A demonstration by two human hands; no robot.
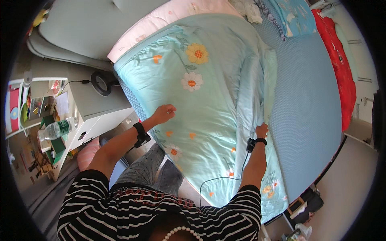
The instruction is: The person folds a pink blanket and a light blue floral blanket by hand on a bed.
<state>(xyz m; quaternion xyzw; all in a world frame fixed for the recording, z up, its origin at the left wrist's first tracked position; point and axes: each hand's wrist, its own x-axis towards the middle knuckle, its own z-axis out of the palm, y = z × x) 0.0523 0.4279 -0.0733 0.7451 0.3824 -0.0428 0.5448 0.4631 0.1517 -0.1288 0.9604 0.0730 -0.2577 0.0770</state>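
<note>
A mint-green quilt (211,111) with printed daisies and orange hearts lies across the bed in front of me. My left hand (165,114) is over its left part, fingers curled in and no fabric visibly caught in them. Farther right, my right hand (261,131) grips the quilt beside a long raised fold (248,81). The quilt's right edge runs down past that hand, its corner hanging near the foot of the bed. Black bands with small devices circle both wrists, and a thin cable (221,178) from the right one crosses the quilt.
A blue textured mattress cover (304,99) extends right of the quilt. Pink bedding (144,30) lies beyond it, near a grey padded headboard (81,27). Blue patterned fabric (297,18) and a red item (336,66) are at far right. A cabinet (99,99) and plastic bottle (60,129) stand left.
</note>
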